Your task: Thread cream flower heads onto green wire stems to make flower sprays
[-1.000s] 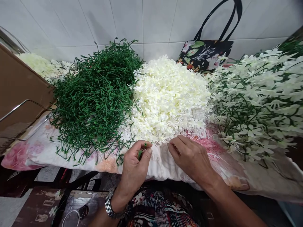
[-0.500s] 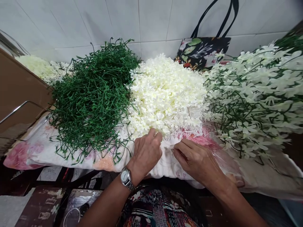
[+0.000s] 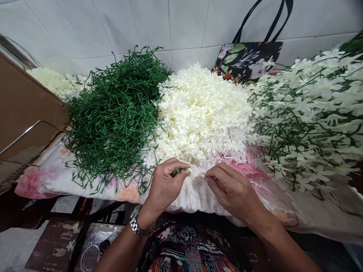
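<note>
My left hand (image 3: 167, 185), with a metal watch on its wrist, is closed around a green artificial stem (image 3: 179, 170); only a short piece shows between thumb and fingers. Close by on the right, my right hand (image 3: 231, 189) is pinched, its fingertips facing the left hand; whatever lies between them is too small or pale to make out. Just beyond both hands rises a heap of white artificial flower heads (image 3: 202, 109). Left of it lies a tangled pile of bare green stems (image 3: 113, 121).
Finished-looking white flower sprays (image 3: 309, 121) spread at the right. A floral cloth (image 3: 48, 181) covers the work surface. Behind, a black flowered bag (image 3: 246, 62) leans on the tiled wall (image 3: 187, 26). A cardboard box (image 3: 25, 105) stands at the left, near more pale flowers (image 3: 52, 81).
My left hand has drawn back from the flower heap's edge and turned, showing the green stem in its fingers. My right hand stays pinched in nearly the same place.
</note>
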Demonstrator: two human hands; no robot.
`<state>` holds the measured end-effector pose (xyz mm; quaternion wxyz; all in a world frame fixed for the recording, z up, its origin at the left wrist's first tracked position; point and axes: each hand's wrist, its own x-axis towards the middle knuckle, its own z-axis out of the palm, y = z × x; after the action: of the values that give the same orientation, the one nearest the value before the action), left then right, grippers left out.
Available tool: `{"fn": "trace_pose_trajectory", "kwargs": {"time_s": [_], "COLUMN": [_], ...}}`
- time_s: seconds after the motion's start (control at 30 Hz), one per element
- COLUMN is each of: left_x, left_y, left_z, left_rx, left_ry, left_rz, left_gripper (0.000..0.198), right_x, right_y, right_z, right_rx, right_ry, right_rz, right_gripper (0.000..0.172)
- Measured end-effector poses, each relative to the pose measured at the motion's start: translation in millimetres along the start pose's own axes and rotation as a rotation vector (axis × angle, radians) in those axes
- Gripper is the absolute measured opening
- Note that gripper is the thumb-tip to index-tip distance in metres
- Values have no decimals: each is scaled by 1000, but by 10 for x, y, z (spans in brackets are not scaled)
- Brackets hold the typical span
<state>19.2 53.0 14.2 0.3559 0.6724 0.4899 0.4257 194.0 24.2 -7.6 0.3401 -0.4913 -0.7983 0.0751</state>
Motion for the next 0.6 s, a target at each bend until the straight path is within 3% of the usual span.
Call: {"fn": "trace_pose_trajectory", "kwargs": {"time_s": [0.1,0.23,0.6], "left_x": [-12,-50,-143], "left_y": [42,49,-18], "left_z": [-10,-10,35], "left_rx": [-94,-78,26], "left_ry": [27,28,63], "left_rz": [-42,32,110], "left_gripper": [15,14,21], "right_x": [98,188,107], "right_y": [-116,-218,-120], "right_z": [-68,-63,20], "right_rx": [192,188,-48], "right_ry": [74,170,81], "right_rz": [4,-38,-174], "right_gripper": [11,10,12]}}
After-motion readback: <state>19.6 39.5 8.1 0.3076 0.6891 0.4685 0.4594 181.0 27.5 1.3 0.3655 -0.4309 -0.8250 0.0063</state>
